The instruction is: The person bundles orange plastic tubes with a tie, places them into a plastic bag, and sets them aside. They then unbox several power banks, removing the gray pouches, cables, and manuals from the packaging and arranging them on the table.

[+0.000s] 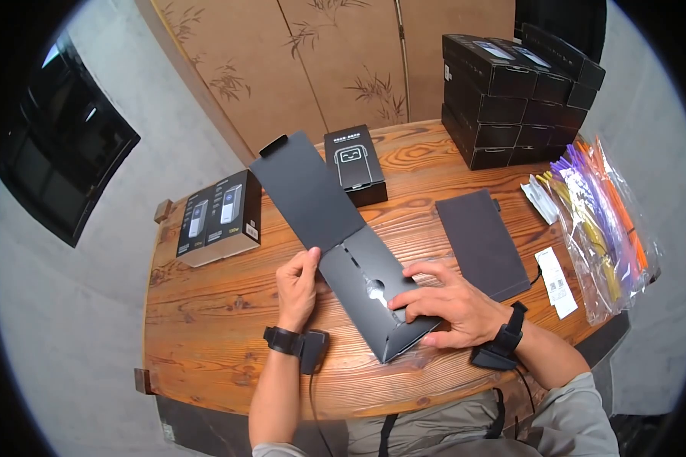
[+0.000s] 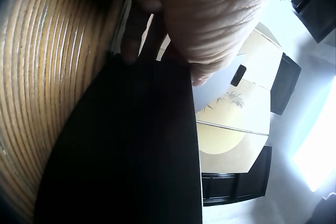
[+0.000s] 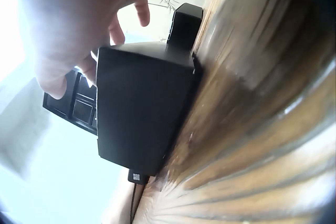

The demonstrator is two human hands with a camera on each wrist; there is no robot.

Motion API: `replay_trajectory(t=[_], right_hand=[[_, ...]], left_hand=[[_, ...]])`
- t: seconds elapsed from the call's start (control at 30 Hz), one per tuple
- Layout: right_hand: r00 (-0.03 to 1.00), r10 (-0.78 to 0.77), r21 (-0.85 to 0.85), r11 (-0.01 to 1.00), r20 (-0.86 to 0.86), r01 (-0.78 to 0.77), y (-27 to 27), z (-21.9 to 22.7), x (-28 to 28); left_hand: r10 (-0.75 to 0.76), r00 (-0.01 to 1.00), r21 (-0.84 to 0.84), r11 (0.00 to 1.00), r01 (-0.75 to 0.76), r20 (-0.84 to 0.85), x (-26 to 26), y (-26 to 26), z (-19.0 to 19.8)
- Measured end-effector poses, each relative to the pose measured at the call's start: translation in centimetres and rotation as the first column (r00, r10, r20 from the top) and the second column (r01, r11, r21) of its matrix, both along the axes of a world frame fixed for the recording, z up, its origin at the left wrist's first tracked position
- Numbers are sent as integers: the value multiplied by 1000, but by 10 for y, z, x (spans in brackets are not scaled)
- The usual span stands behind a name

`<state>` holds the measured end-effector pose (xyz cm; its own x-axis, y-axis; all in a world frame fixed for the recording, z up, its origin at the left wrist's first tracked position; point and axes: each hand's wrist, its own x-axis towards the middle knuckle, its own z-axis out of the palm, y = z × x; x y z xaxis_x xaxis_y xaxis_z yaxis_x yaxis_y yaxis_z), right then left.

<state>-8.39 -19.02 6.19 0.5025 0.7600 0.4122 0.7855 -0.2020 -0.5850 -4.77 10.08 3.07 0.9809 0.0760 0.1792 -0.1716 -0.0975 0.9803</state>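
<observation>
A long black box (image 1: 373, 293) with its lid (image 1: 309, 190) folded back lies at an angle near the middle of the table. The left hand (image 1: 297, 286) grips its left edge near the hinge, thumb on top; in the left wrist view this hand (image 2: 210, 19) is over the dark side of the box (image 2: 126, 145). The right hand (image 1: 453, 308) lies over the lower right part, fingers spread and slightly bent, fingertips on the inner surface. In the right wrist view the right hand (image 3: 68, 29) is above the black end of the box (image 3: 142, 108).
Stacked black boxes (image 1: 511, 99) stand at the back right, a black box with a face drawing (image 1: 354, 164) at the back. A two-device box (image 1: 219, 219) is at left. To the right lie a dark pouch (image 1: 484, 244), white tag (image 1: 556, 282) and bag of coloured sticks (image 1: 598, 221).
</observation>
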Motion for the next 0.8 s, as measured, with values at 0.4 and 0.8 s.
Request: replay_trajectory(t=[0.4,0.8], right_hand=[[998,-67,-25,997,16,67,14,-5,-4],[993,1,82,997,120,-11,19,-5,-1]], left_hand=[[0,999,69,998,-2,35,3,1,-8],[-64,997,73,995,61,37,2,-1,-11]])
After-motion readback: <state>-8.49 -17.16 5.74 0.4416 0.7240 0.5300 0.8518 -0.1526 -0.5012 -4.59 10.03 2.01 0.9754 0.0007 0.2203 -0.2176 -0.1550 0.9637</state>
